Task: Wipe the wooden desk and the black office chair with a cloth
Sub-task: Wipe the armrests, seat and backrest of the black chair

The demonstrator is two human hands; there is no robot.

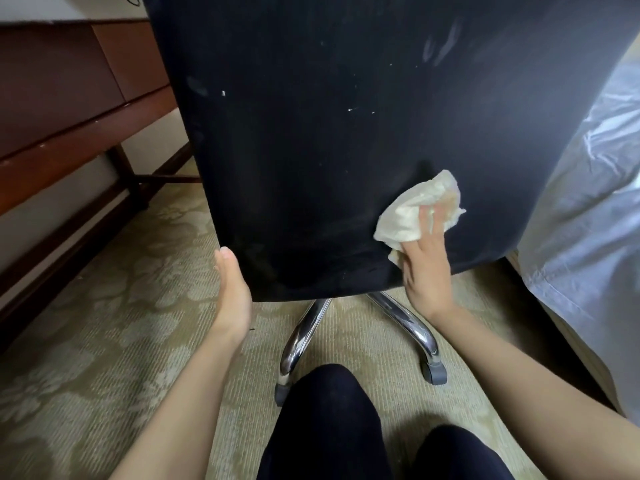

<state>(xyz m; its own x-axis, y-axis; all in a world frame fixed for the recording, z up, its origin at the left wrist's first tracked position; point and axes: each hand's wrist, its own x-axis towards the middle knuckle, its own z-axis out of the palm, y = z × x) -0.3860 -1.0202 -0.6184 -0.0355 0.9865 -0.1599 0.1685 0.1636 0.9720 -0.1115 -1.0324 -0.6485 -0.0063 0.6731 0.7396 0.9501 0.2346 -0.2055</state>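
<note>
Knees [329,410] in dark trousers at 6 o'clock; the person sits low on the carpet [104,323] behind the chair. Right hand [427,268], at 4 o'clock on the chair back: fingers straight and spread, palm flat, pressing a crumpled pale cloth [408,216] onto the black upholstery. Some cloth bunches loose by the thumb. Left hand [232,292], at 7 o'clock on the back, thumb up along the edge. Its fingers pass behind the panel, so I cannot tell whether they curl round it or only brace. Black office chair [311,133] fills the middle, back toward the viewer, with chrome base [304,337] and one caster [434,374] below. Wiping now sits at the lower right corner. Judgement: white specks [223,93] toward 10 o'clock and a pale smear [443,46] toward 1 o'clock look unwiped, so the upper back probably needs passes. To do it well: even pressure under all fingers, overlapping strokes in one direction, refold to a clean face, and tuck in the loose bunch so it drags nothing back. The chair stands on casters and will likely roll or swivel, so the left hand should oppose each push. Wooden table [69,98] at 9 to 10 o'clock, well apart from the cloth, top out of view. Pale sheet-like covering [588,202] at 3 o'clock, just beside the chair.
</note>
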